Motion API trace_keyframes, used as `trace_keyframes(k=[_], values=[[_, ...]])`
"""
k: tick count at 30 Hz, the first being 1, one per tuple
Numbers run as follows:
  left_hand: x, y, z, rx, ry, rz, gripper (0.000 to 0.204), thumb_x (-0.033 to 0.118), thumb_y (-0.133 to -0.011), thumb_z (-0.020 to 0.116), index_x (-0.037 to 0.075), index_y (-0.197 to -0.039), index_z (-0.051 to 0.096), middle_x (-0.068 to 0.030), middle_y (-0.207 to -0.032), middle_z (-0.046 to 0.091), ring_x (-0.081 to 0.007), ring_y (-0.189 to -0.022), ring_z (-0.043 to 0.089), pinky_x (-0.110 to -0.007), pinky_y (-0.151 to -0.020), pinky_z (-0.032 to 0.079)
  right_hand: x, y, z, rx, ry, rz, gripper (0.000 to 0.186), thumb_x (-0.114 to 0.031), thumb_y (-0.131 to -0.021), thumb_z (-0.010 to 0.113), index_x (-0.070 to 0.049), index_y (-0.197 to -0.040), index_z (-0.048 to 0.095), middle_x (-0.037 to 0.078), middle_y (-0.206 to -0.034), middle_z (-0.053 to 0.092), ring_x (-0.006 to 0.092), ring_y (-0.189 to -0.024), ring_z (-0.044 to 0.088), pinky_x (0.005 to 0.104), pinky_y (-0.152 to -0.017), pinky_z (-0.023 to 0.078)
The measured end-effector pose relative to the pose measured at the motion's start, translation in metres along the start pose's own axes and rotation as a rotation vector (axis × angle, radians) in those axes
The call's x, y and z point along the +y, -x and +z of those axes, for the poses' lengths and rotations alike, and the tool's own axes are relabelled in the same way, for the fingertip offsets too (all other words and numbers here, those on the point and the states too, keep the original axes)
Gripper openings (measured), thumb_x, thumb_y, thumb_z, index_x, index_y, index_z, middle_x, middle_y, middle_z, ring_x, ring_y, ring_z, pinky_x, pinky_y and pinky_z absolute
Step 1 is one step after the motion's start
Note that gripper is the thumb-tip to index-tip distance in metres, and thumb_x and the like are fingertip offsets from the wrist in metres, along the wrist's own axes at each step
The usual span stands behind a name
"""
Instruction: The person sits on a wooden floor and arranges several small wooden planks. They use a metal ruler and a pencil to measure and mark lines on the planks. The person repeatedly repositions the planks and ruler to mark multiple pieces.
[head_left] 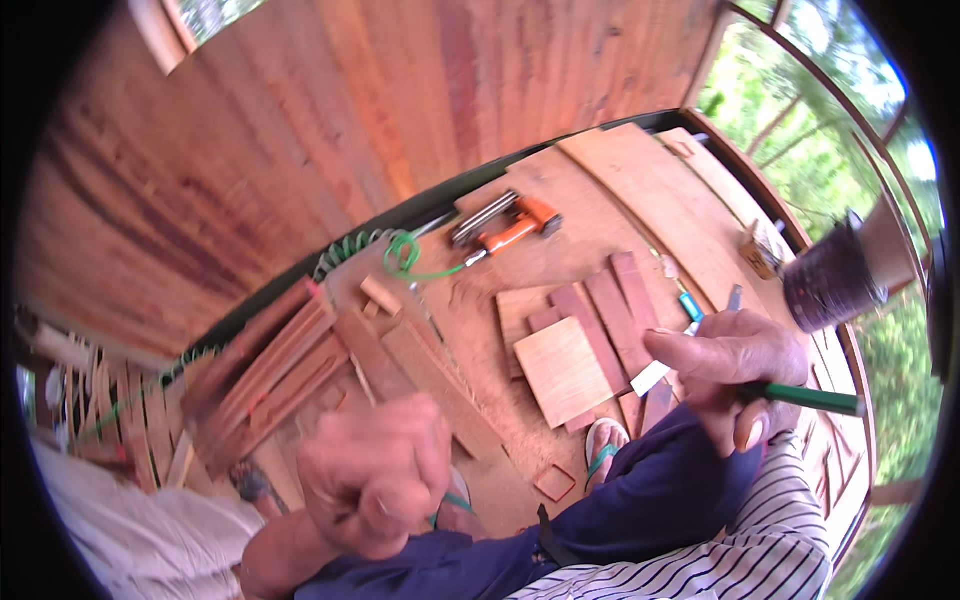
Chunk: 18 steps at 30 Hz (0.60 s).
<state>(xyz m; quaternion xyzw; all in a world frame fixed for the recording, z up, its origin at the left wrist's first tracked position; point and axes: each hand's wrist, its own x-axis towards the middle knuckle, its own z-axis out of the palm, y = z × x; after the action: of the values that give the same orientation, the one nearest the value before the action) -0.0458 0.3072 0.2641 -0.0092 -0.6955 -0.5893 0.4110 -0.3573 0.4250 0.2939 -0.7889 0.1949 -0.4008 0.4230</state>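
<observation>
My left hand (375, 475) is raised over my lap, its fingers curled into a slightly blurred fist; whatever lies inside, if anything, is hidden. My right hand (745, 365) is closed around a slim green pencil (815, 398), which sticks out to the right. Just left of its fingers shows a white flat strip (650, 378); I cannot tell whether the hand touches it. Beyond the hand lies a tool with a blue-green handle (690, 305). A pale square wood piece (563, 372) rests on several reddish-brown boards (605, 305) left of my right hand.
An orange nail gun (520, 225) with a green coiled hose (400, 255) lies toward the plank wall (400, 90). Stacked wood strips (275, 375) are at left, beside another person's light clothing (150, 520). A dark bucket (835, 275) stands at right, near a small wooden block (762, 248).
</observation>
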Motion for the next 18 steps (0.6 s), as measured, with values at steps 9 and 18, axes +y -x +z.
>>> trace_keyframes(k=[9, 18], values=[[-0.071, -0.022, 0.037, -0.567, -0.099, -0.068, 0.052, 0.028, -0.100, 0.067, 0.004, -0.060, 0.045, -0.0093, -0.058, 0.044, -0.0242, -0.051, 0.046, -0.037, -0.051, 0.032, -0.040, 0.048, 0.045, -0.020, -0.137, -0.428, 0.043, -0.015, -0.108, 0.046, 0.025, -0.122, 0.054, 0.011, -0.065, 0.049, 0.0268, -0.048, 0.048, 0.0431, -0.043, 0.034], [-0.139, -0.062, 0.070, -0.562, -0.130, -0.261, 0.050, 0.026, -0.098, 0.067, 0.003, -0.060, 0.043, -0.0073, -0.058, 0.042, -0.0207, -0.052, 0.041, -0.036, -0.051, 0.033, -0.039, 0.110, 0.035, 0.241, 0.005, -0.474, 0.036, -0.017, -0.105, 0.050, 0.017, -0.111, 0.061, 0.009, -0.062, 0.048, 0.0254, -0.045, 0.047, 0.0408, -0.043, 0.032]])
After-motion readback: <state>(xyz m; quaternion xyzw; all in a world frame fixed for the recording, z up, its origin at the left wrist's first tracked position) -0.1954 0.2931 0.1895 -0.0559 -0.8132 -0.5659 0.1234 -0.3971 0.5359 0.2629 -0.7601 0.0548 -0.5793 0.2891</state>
